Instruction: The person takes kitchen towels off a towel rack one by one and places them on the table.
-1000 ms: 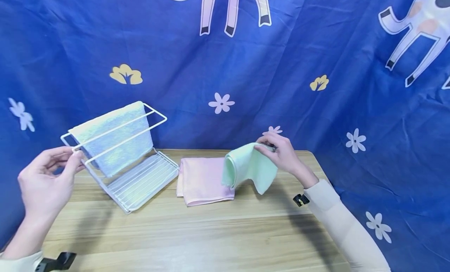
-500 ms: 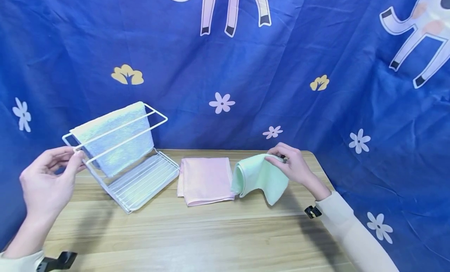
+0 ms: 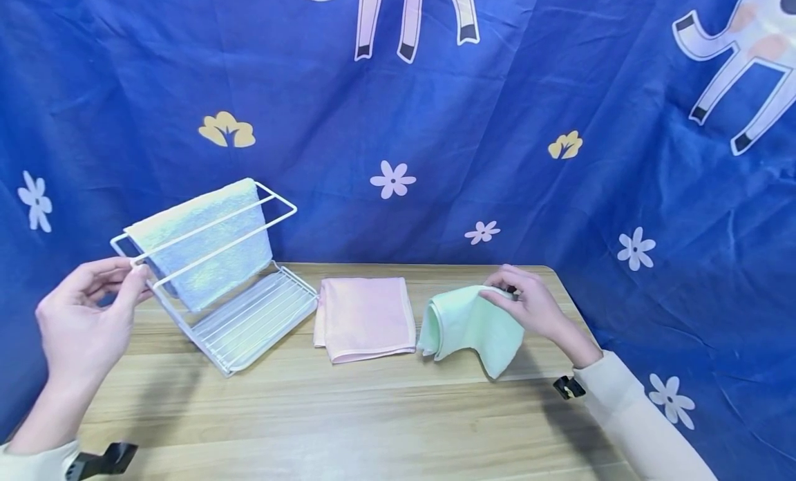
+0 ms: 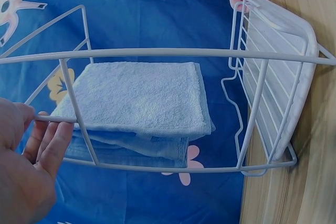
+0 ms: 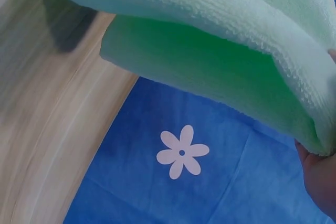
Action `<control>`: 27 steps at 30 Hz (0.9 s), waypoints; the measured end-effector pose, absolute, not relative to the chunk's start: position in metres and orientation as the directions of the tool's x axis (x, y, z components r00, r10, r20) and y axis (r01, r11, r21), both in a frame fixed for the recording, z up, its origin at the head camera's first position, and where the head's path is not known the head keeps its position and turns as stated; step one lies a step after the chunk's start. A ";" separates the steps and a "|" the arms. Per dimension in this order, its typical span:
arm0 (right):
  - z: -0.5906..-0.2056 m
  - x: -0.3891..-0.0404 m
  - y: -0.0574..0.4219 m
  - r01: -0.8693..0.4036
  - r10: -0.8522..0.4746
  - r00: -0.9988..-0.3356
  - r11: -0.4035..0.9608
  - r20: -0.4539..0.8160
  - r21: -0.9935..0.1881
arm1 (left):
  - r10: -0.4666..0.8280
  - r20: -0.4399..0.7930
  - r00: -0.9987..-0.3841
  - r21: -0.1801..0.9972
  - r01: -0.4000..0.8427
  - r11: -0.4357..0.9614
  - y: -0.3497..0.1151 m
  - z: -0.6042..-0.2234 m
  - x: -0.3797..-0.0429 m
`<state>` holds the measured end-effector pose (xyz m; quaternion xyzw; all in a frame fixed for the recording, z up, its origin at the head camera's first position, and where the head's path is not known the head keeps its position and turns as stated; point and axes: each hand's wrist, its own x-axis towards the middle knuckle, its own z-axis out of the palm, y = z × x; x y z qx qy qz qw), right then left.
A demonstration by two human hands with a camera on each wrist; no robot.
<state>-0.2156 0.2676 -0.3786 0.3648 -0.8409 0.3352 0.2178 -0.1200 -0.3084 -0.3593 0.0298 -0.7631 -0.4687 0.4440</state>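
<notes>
Deep-blue cloth (image 3: 311, 121) printed with white flowers and pale animals is hanging behind the tabletop, the animals running out of view at the upper edge. Pale, streaky wood-grain is covering the tabletop (image 3: 373, 419).

At the left, the left hand (image 3: 93, 305) is pinching a thin rod of the white coated-wire rack (image 3: 224, 248) between thumb and fingers; the left wrist view is cropping that hand at its edge. A fluffy light-blue towel (image 3: 218, 274), folded in layers, is hanging over the rack's upper frame above the slatted white tray (image 3: 255, 322), partly hidden behind the front bars.

Just beside the tray, a flat, folded pink cloth (image 3: 367, 318) with a stitched hem is lying on the wood. To its right, the right hand (image 3: 528, 301) is pinching the upper edge of a soft mint-green plush towel (image 3: 472, 322), which is drooping in a loose roll. The fingers behind it are mostly hiding from sight, and whether its lower corner is touching the wood is hard to tell.
</notes>
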 end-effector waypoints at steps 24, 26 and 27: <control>-0.383 -0.219 0.271 -0.682 -0.497 -0.728 0.600 0.472 -0.419 | -0.467 0.645 -0.604 0.745 0.364 0.559 -0.309 -0.361 -0.120; -0.384 -0.224 0.270 -0.664 -0.489 -0.744 0.617 0.455 -0.422 | -0.469 0.644 -0.604 0.747 0.365 0.555 -0.309 -0.361 -0.120; -0.385 -0.227 0.270 -0.657 -0.487 -0.750 0.620 0.446 -0.428 | -0.471 0.643 -0.604 0.749 0.365 0.553 -0.309 -0.362 -0.120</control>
